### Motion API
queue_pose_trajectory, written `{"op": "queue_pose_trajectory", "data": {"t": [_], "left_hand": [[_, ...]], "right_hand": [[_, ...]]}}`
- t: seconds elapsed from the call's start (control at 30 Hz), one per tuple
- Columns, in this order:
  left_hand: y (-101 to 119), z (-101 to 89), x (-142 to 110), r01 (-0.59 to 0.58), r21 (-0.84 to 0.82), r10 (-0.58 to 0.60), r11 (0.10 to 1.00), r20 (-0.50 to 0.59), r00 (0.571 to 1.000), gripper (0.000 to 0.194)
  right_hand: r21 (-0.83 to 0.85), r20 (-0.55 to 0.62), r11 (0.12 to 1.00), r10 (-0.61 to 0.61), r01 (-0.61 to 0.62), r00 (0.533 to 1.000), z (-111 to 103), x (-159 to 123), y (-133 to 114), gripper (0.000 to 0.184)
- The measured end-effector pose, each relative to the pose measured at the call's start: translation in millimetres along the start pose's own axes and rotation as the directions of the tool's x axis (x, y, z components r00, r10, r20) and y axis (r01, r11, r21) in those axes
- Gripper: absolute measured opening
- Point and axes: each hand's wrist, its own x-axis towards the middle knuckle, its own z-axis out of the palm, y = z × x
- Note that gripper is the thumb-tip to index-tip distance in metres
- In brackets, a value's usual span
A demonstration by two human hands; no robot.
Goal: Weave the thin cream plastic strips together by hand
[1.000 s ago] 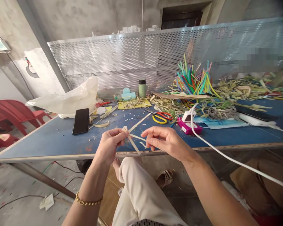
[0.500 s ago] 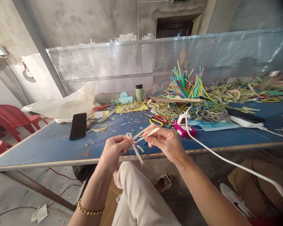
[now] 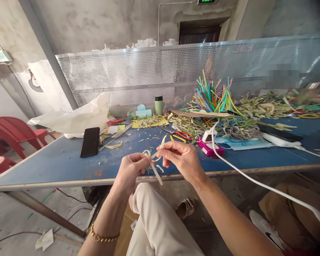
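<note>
The two hands work close together above the near edge of the worktop [image 3: 56,169], around its middle. The left hand [image 3: 132,169] is gripping the pale strips [image 3: 157,174] between its thumb and its bent fingers, at the place where they cross. Beside the left thumb one strip makes a small loop, and another one goes down obliquely, so that its end appears just past the near edge. The right hand [image 3: 182,160] also has a grip: its thumb and forefinger pinch a pale strip, whose pointed tip stands up above them.

On the left part of the worktop lies a black phone [image 3: 90,142], and behind it, towards the far left corner, a whitish plastic bag [image 3: 82,113]. By the far edge, near the middle, a green bottle [image 3: 158,106] with a dark lid stands upright. Beyond the right hand lie scissors with yellow and red handles [image 3: 177,139]. To the right of them is a purple box [image 3: 212,148] with a white plug [image 3: 208,136] on top; a white cable [image 3: 245,177] passes over the near edge. Behind these, towards the far edge, there is a bundle of coloured strips [image 3: 213,97], and on its right a heap of dry leafy pieces [image 3: 266,106].
</note>
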Motion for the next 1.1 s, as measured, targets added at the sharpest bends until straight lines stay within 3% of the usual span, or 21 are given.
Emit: {"op": "queue_pose_trajectory", "data": {"t": [0.3,0.5,0.8,1.1], "left_hand": [[1,-2.5,-1,-0.038,0.045,0.039,0.998,-0.028,0.999,0.025],[2,-0.5,-5,-0.069,0.097,0.074,0.993,-0.054,0.996,0.022],[4,-4.6,-13,-0.044,0.164,0.032,0.986,0.070,0.997,0.024],[13,2.1,-18,-0.003,0.088,-0.008,0.996,0.125,0.992,0.016]], "right_hand": [[-0.011,0.060,0.999,0.041,-0.041,0.997,8,6,-3,0.025],[-0.046,0.095,0.999,-0.003,0.008,0.996,19,20,-5,0.026],[-0.251,0.090,0.959,-0.113,0.132,0.990,26,34,-3,0.008],[-0.326,0.076,0.941,-0.071,0.092,0.995,27,34,11,0.006]]}}
